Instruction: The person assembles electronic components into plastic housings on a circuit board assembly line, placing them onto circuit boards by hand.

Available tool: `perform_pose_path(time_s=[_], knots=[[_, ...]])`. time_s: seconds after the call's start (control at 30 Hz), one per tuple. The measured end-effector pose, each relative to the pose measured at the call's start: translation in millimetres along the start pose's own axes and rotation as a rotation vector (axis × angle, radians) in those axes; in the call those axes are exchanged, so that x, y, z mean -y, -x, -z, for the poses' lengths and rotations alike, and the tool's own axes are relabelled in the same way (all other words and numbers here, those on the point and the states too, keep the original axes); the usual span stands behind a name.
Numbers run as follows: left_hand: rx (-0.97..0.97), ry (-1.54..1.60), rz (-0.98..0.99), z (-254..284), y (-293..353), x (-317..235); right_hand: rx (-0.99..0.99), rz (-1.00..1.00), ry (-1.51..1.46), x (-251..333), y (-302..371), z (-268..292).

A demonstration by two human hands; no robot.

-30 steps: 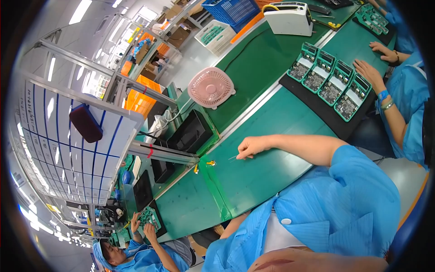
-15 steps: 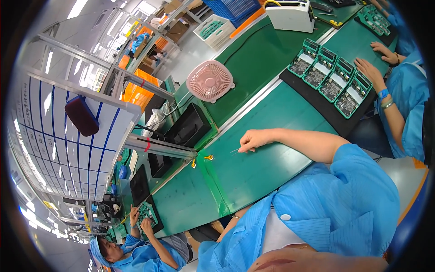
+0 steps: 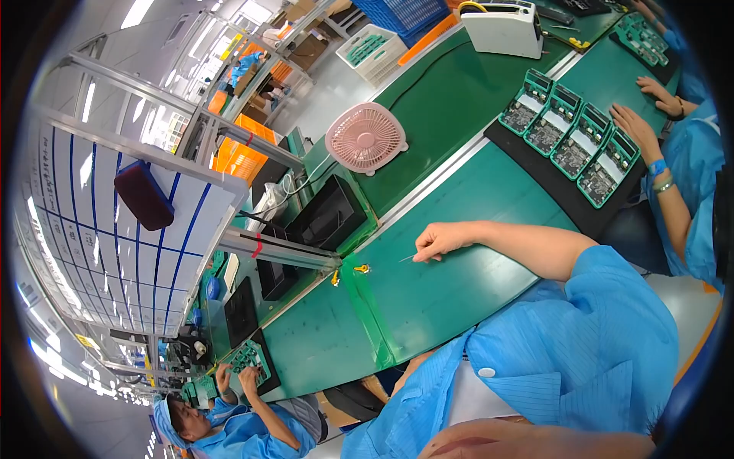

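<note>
My right hand (image 3: 440, 242) is held over the green tabletop (image 3: 466, 294), its fingers closed in a pinch. A thin, pale, needle-like thing (image 3: 407, 261) sticks out from the fingertips toward the left; its exact kind is too small to tell. Of my left arm (image 3: 414, 366), only a bit of the forearm shows by the table's near edge, and the left hand is out of sight. Just left of the right hand, two small yellow-and-black pieces (image 3: 362, 268) lie near green tape (image 3: 367, 321) that crosses the table.
Several green-framed circuit boards (image 3: 550, 130) rest on a black mat (image 3: 527, 172) at the right, beside a co-worker's hands (image 3: 636, 126). A pink fan (image 3: 367, 138) and black bins (image 3: 329, 218) stand beyond. Another person (image 3: 229, 424) handles a circuit board at the left. A whiteboard (image 3: 138, 260) hangs at left.
The whole view has shifted slightly, so things sit a little farther right. My right hand keeps its pinch on the thin thing. Co-workers' hands have moved only slightly.
</note>
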State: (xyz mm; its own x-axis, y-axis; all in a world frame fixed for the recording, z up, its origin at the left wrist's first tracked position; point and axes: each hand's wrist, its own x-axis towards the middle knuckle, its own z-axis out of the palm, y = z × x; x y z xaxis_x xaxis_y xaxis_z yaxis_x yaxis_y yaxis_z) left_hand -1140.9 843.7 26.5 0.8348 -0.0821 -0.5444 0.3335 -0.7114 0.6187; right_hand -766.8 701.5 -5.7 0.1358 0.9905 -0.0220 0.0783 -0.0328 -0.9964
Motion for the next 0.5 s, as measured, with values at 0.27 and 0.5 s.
perform_pose_path(time_s=[0.27, 0.5], knots=[[-0.059, 0.099, 0.059, 55.4, 10.2, -68.7, 0.009, -0.013, -0.072, 7.2, -1.9, 0.9], [-0.566, -0.101, -0.171, 93.7, -70.6, -49.1, -0.040, -0.073, -0.328, 0.3, 6.0, 13.1]])
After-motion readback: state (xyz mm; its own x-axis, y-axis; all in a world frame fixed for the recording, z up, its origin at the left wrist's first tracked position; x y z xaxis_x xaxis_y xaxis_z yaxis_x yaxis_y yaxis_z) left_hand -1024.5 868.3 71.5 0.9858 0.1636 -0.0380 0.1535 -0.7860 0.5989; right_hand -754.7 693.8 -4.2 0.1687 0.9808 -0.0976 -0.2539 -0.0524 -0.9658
